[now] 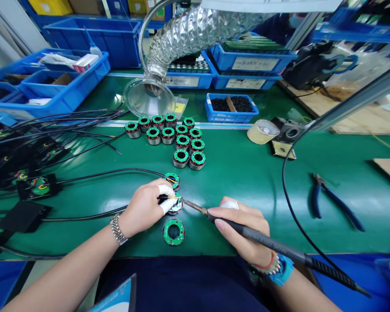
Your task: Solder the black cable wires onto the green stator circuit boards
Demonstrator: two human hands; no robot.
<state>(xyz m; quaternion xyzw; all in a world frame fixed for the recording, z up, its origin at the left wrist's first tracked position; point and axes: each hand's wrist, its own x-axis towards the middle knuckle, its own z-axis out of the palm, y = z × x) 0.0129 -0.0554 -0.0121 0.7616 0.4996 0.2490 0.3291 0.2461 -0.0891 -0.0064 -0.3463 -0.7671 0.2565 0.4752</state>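
My left hand (146, 206), with white finger cots on its fingertips, pinches the end of a black cable (97, 215). The cable's thin coloured wires lie over a motor stator (175, 209) topped with a circuit board, partly hidden by the fingers. In my right hand (243, 229) is a soldering iron (263, 237), held like a pen, its tip at the wire ends on that stator. Nearer to me sits another ring-shaped stator with a green board (165, 232). Just beyond my left hand, a further stator (173, 177) has a second cable's wires on it.
Several stators (181, 158) stand grouped at the middle back. A fume duct (188, 34) hangs above its clear hood (149, 102). Cables with black housings (26, 216) crowd the left. On the right are pliers (334, 201), a tape roll (262, 131) and a soldering stand (284, 136).
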